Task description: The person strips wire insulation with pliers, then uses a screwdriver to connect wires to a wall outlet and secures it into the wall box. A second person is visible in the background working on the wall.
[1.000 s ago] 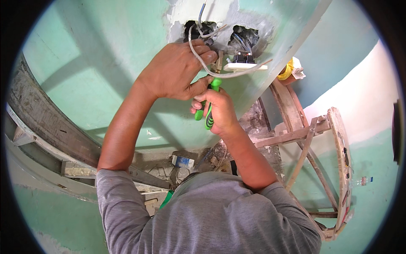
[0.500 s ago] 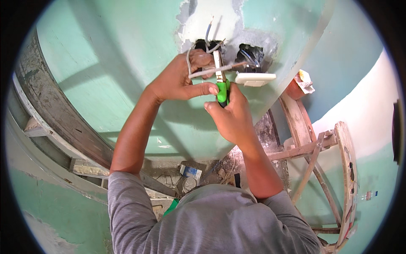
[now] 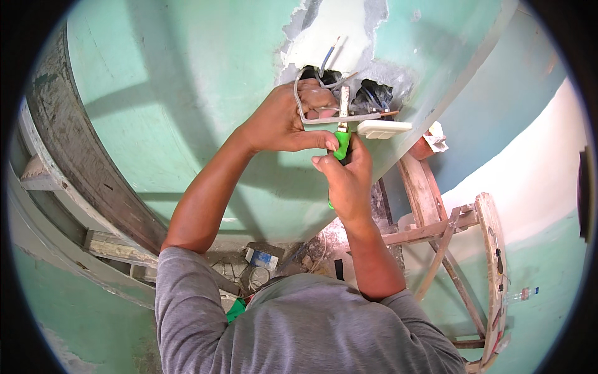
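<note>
Right hand (image 3: 351, 177) grips green-handled pliers (image 3: 341, 143), handles mostly hidden; left of the pliers, left hand (image 3: 289, 118) curls behind bent wire (image 3: 327, 119), hold unclear.

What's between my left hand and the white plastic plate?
In the head view, the green-handled pliers in your right hand, and part of a pale wire.

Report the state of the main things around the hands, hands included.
Green-handled pliers: held; jaw gap unclear
Right hand: closed around the pliers
Left hand: fingers curled, thumb by the pliers
Long gray wire: bent, end bare
Blue wire: tip bare
White switch plate: unmounted
Left wall hole: uncovered
Right wall hole: uncovered
</note>
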Motion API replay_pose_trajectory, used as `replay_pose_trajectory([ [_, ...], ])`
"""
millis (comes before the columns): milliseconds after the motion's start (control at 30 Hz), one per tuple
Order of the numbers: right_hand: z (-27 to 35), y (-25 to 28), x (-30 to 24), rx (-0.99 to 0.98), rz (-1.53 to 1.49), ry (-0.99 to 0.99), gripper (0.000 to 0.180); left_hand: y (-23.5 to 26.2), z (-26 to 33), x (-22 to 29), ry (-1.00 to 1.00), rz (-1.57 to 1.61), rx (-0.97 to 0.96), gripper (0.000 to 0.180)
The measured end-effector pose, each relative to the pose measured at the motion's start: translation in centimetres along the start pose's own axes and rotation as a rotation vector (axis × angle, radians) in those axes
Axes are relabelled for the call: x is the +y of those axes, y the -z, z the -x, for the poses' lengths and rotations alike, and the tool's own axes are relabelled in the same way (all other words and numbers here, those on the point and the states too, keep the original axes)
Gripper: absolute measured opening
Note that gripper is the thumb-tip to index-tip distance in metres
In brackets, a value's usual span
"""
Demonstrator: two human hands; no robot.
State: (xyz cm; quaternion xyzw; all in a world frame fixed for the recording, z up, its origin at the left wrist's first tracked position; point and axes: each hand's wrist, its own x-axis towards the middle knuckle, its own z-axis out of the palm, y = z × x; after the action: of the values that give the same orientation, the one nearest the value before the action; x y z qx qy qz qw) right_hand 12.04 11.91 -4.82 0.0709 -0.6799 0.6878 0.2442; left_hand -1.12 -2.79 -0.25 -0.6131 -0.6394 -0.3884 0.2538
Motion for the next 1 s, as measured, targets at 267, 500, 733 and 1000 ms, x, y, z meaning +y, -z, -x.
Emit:
replay_pose_trajectory([
  [267,0.8,-0.2,0.0,0.004,-0.024,-0.015,0.031,-0.1,-0.1,-0.3,-0.026,-0.039,0.01,0.058],
  [500,0.7,-0.5,0.1,0.033,-0.056,0.011,0.024,-0.4,-0.2,-0.4,-0.061,-0.005,0.034,0.064],
  [733,0.8,-0.2,0.4,0.025,-0.023,0.035,0.022,0.0,-0.3,-0.4,-0.05,-0.02,-0.001,0.063],
  [1000,1.3,-0.5,-2.6,0.233,-0.277,0.23,0.023,-1.3,0.3,0.3,0.042,0.032,0.278,0.063],
])
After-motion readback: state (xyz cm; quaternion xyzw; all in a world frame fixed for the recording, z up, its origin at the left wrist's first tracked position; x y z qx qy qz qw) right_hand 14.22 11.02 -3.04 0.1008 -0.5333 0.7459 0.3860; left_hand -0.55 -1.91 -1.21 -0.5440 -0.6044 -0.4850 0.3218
